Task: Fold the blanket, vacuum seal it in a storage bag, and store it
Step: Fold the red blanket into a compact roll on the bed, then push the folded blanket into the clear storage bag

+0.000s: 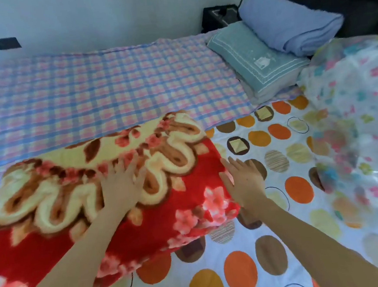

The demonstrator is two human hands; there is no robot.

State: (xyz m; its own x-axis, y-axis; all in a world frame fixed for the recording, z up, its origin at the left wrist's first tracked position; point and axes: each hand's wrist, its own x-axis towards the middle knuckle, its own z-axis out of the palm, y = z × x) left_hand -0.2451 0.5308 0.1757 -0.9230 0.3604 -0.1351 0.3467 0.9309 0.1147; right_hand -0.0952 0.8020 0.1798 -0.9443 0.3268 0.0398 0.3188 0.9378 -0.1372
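— Fingers of my left hand are spread wide and lie flat on top of the folded blanket.

— And the other one?

— My right hand has its fingers straight and close together, touching the blanket's right end. Neither hand grips anything.

— Where is the blanket?

— On the bed, toward its near left corner. It is a thick, plush bundle, red and cream with flowers. It lies partly on the checked sheet and partly on the spotted sheet, which covers the near right part of the bed.

— What else is on the bed?

— A clear plastic bag printed with small flowers lies crumpled along the right edge, well apart from the blanket. It is blurred, so I cannot tell whether its mouth is open. At the far right corner sits a teal pillow, and a folded blue towel rests against its far side. A black box stands beyond the pillow, by the wall.
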